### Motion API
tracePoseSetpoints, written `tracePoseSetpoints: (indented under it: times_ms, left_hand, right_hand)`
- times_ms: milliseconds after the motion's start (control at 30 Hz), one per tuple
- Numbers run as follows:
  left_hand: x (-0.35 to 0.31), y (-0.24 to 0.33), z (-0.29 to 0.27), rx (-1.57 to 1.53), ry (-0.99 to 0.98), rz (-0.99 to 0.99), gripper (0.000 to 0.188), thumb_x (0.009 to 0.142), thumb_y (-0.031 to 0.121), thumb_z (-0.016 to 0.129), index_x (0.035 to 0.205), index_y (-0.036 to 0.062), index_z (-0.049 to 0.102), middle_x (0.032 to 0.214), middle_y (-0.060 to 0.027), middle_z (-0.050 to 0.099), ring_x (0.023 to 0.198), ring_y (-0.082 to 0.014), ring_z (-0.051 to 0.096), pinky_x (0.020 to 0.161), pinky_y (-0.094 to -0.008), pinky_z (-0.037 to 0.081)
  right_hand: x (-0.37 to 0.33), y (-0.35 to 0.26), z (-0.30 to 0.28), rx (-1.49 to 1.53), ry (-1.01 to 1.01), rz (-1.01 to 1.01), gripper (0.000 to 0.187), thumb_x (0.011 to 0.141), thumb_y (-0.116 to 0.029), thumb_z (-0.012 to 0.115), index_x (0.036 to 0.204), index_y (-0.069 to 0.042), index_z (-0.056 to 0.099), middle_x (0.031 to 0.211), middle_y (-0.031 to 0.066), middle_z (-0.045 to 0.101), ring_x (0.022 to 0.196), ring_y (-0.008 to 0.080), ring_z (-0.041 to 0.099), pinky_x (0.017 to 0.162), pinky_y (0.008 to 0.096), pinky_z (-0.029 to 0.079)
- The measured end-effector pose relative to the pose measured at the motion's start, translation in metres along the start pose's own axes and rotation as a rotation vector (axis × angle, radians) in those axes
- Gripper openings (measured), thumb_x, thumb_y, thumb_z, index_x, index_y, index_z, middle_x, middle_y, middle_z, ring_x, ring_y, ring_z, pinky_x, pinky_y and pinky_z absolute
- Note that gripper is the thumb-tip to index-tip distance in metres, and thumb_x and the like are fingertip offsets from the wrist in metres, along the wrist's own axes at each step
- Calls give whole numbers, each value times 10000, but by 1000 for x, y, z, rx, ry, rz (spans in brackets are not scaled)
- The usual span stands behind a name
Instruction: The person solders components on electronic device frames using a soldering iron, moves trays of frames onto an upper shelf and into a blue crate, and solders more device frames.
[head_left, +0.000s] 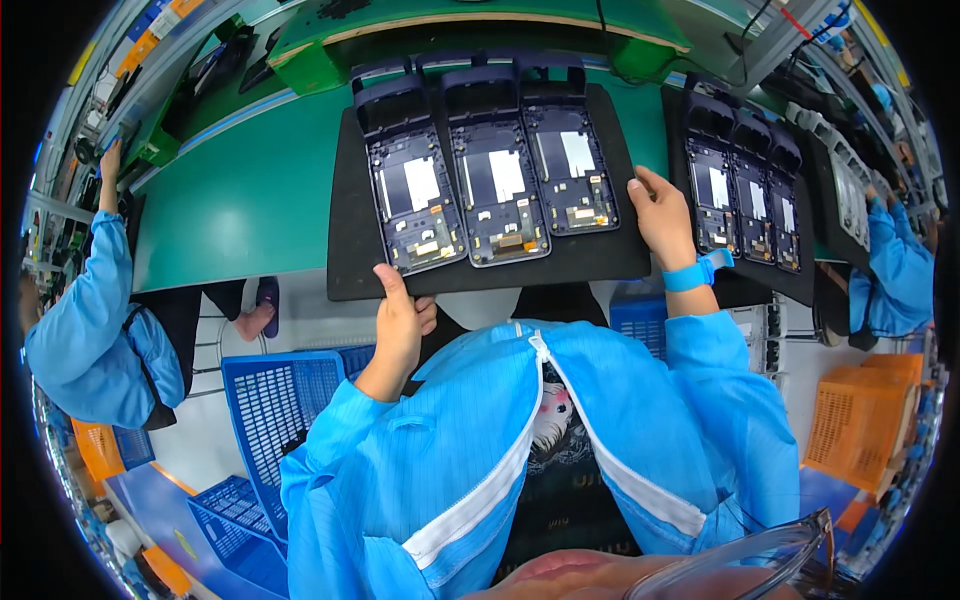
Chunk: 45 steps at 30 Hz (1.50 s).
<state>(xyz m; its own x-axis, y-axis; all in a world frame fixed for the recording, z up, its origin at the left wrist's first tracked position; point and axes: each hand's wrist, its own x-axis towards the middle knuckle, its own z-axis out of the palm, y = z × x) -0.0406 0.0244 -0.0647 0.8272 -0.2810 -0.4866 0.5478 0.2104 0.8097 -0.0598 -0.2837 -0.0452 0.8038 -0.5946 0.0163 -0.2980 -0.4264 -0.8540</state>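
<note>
A flat black board [480, 283] lies on the green bench and juts past its near edge. On it rest three dark plastic device housings side by side, the left one [408, 190], the middle one [497, 170] and the right one [567, 150]. Each shows a white rectangle and small circuit parts, with a hollow frame at its far end. My left hand [402, 328] is at the board's near edge, thumb up against it and fingers curled below. At the right edge, my right hand [662, 215] grips the board between thumb and fingers.
Another black board with three similar housings [745, 190] stands to the right. A green shelf [490, 25] runs along the back. Blue crates [285, 400] stand low on the left, an orange crate [862, 420] at right. Co-workers in blue [90, 330] sit at both sides.
</note>
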Motion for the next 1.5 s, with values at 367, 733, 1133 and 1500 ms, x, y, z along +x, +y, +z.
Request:
tracePoseSetpoints:
  times_ms: [367,733,1133,1500]
  left_hand:
    - [-53,53,-36,296,-153,-236,433,839,304,337,920,-54,568,540,86,220,441,-31,194,392,-183,168]
    - [-43,78,41,-127,-452,-238,233,878,198,404,1044,34,403,629,21,341,500,-49,293,430,-174,254]
    - [-19,78,38,-132,-523,-391,173,868,203,442,902,35,430,663,-23,440,493,-49,342,423,-171,279]
    - [13,103,-91,-94,7,204,320,867,115,428,1139,-50,398,881,-18,466,579,-40,353,488,-171,309]
  right_hand:
    - [-57,-16,-27,-101,-46,-393,303,776,-147,542,1054,-30,532,1044,136,505,972,245,492,824,301,380]
    - [-72,-73,-26,217,-567,-428,211,766,-69,560,967,-6,577,928,103,550,809,162,533,705,245,427]
    - [-69,-50,-23,132,-846,-530,178,744,-147,597,878,-31,595,847,102,574,796,240,552,677,297,450]
    - [-71,-14,-42,249,-858,-383,163,764,-196,578,820,-48,613,716,72,549,636,194,528,557,289,424]
